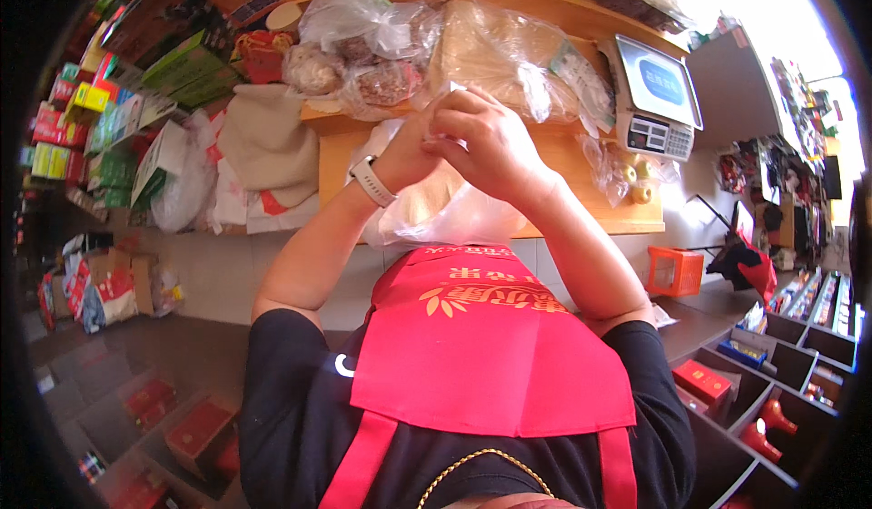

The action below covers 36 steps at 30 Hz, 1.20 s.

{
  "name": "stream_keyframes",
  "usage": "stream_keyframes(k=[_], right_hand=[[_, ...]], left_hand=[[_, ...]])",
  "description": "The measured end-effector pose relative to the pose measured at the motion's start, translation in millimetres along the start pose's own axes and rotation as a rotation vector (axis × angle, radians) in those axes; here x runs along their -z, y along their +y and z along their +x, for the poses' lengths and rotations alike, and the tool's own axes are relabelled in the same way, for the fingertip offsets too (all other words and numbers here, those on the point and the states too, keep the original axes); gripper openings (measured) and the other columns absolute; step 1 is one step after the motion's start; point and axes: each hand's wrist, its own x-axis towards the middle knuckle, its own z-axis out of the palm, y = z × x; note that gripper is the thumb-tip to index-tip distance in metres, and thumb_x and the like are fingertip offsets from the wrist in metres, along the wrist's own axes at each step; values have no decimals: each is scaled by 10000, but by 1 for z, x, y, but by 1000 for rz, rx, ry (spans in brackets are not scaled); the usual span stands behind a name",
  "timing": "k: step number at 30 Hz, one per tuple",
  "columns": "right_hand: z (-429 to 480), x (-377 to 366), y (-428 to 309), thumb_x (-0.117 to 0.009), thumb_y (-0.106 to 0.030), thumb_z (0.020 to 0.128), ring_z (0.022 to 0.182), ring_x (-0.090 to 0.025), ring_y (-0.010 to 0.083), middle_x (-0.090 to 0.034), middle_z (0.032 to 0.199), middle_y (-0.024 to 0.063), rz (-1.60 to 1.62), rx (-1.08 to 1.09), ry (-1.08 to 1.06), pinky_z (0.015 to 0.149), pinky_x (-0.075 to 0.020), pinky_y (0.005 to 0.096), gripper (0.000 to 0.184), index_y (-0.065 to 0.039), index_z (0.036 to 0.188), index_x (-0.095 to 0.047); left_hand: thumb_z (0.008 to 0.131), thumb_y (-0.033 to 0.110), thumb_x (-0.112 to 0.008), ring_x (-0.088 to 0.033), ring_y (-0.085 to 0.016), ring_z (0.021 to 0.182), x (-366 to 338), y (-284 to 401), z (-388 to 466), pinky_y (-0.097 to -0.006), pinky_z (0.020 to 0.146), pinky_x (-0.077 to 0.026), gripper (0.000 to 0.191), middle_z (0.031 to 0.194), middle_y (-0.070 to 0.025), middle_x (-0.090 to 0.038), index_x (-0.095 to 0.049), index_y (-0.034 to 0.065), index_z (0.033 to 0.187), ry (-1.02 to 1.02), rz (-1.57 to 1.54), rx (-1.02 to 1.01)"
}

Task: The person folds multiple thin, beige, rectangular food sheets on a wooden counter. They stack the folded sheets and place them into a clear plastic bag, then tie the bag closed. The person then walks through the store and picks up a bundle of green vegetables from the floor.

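My left hand [412, 144] and my right hand [485, 131] meet above the front of the wooden counter, fingers closed around gathered whitish plastic. The right hand partly covers the left fingers. Just below them, a clear plastic bag [426, 213] with flat tan sheets inside rests at the counter's front edge, against my red apron [490, 359]. The plastic in my fingers looks like this bag's top, though the join is hidden by my hands. Beyond lies a larger clear bag of tan sheets [484, 46].
Bagged dried goods [388, 83] sit at back left, near a beige cloth sack [269, 144]. To the right are a weighing scale [657, 100] and several pale round fruits [642, 172]. An orange plastic basket [674, 270] stands on the floor by dark compartment shelving [742, 379].
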Motion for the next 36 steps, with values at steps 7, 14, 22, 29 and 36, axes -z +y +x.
stream_keyframes(k=[7,14,22,29,36], right_hand=[[-22,-8,41,-596,-99,889,844,-647,217,-680,921,116,367,-525,-16,766,-502,330,187,-60,1060,-662],[-40,-28,44,-641,-51,831,800,-636,258,-647,780,94,89,-409,398,731,-501,342,26,-62,851,-652],[-29,-43,58,-727,-274,842,1027,-613,225,-677,1032,110,497,-535,339,926,-459,361,300,-64,1050,-676],[-3,-68,98,-608,-241,952,913,-632,136,-673,989,81,1422,-791,10,825,-497,256,300,18,1101,-637],[-17,-63,130,-584,-158,938,599,-451,50,-541,708,-48,1087,-929,350,579,-375,207,136,-46,929,-662]], left_hand=[[1022,517,-317,-482,-96,593,21,-4,14,-244,618,-429,601,615,0,-506,-624,0,1023,-434,-496,496],[1027,415,-393,-610,-138,755,26,-21,9,-237,703,-491,478,956,-98,-656,-601,-5,1122,-103,-918,720],[793,88,-647,-617,-190,914,40,-9,16,-334,784,-485,87,1002,-71,-680,-639,78,880,-237,294,1],[696,41,-701,-621,-217,849,20,-29,18,-339,672,-492,167,929,-41,-618,-682,121,841,-4,521,-311],[777,67,-698,-616,-241,836,4,-34,8,-369,689,-497,256,916,-36,-630,-705,128,1026,179,524,-104]])
